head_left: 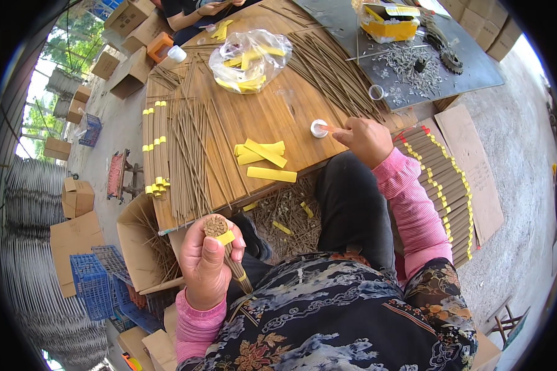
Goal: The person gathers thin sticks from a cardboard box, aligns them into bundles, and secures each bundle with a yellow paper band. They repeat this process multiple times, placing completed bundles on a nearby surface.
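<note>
My left hand [204, 266] is closed round a bundle of brown incense sticks [216, 226], its round end facing up. A yellow paper band [227, 237] sits near that end, and another yellow ring shows lower down. At the table's front edge my right hand [370, 143] pinches a small orange-handled brush [335, 129]. The brush's tip is in a small white pot [319, 128], which looks to hold white paste. Several yellow paper strips [271, 175] lie on the wooden table left of the pot.
Loose incense sticks [189, 157] and banded bundles [155, 145] cover the table's left side. Beyond lies a clear plastic bag [249, 59] of yellow strips. More banded bundles [442, 191] lie at my right. A person [195, 13] sits across the table. Cartons [141, 247] stand at left.
</note>
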{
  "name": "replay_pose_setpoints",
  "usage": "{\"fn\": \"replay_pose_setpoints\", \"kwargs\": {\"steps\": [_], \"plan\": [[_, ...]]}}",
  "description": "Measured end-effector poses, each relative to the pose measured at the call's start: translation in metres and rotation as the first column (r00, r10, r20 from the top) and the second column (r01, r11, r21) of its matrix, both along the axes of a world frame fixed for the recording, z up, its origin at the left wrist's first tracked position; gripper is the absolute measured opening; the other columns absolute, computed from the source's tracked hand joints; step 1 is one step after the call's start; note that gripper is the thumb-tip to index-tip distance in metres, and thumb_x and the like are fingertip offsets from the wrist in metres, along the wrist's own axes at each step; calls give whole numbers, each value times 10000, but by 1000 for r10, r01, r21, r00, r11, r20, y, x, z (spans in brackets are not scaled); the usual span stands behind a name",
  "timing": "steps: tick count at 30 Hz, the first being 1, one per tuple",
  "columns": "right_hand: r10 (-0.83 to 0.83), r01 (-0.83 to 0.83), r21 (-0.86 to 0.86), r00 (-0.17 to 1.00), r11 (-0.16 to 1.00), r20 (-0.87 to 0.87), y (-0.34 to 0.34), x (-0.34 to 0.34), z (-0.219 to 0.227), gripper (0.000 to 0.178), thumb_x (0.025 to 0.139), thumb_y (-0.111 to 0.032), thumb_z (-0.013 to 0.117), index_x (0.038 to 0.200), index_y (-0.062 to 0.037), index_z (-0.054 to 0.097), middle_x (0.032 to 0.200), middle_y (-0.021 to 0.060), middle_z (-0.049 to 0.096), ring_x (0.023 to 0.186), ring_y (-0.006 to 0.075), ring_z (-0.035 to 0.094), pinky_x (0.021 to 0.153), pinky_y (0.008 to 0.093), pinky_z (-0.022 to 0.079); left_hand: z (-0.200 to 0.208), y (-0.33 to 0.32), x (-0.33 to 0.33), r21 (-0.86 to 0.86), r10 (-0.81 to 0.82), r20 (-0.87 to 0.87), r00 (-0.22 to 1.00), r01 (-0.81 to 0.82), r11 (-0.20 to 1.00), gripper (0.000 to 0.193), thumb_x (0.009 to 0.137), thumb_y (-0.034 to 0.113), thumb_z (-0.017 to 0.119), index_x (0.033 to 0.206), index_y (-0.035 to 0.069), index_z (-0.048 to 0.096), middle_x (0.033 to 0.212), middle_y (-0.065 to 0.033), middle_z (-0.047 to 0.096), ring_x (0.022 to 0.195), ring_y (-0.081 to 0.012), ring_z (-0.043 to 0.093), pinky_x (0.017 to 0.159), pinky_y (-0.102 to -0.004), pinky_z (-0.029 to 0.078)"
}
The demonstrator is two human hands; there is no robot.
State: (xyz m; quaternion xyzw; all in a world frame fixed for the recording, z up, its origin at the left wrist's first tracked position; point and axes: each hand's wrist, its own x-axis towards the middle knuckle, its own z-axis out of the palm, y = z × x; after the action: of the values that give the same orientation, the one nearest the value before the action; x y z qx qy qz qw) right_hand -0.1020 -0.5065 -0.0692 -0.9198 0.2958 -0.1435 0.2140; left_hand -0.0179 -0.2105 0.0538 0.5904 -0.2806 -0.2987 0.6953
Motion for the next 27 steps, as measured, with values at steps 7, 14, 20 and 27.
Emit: {"fn": "replay_pose_setpoints", "kwargs": {"steps": [7,14,20,27], "plan": [[11,11,-114,983,993,184,10,8,3,178,723,-219,613,663,-55,577,625,125,582,618,316,575,554,404,452,-5,0,6,8,2,100,995,-3,1000,420,892,365,488,1010,-38,484,858,-144,581,671,-140,524,629,-254,446],[-97,102,-18,978,995,186,10,6,18,202,685,-226,644,600,-60,567,591,128,567,573,315,563,529,397,446,-5,-1,9,42,1,198,980,-10,999,431,899,379,465,976,-43,497,889,-140,588,743,-150,542,712,-277,448],[-130,111,146,983,983,126,-1,4,14,186,689,-216,626,626,-43,597,592,133,575,560,288,569,519,357,446,-4,1,13,38,1,210,978,-9,999,427,900,379,463,965,-41,498,890,-144,588,742,-152,544,719,-279,447],[-165,57,539,974,840,154,-8,-9,21,181,722,-157,572,664,14,589,587,98,599,568,160,588,527,287,443,-6,3,19,-5,18,173,985,-17,1000,386,904,352,465,972,-27,490,900,-165,585,728,-163,549,697,-298,464]]}}
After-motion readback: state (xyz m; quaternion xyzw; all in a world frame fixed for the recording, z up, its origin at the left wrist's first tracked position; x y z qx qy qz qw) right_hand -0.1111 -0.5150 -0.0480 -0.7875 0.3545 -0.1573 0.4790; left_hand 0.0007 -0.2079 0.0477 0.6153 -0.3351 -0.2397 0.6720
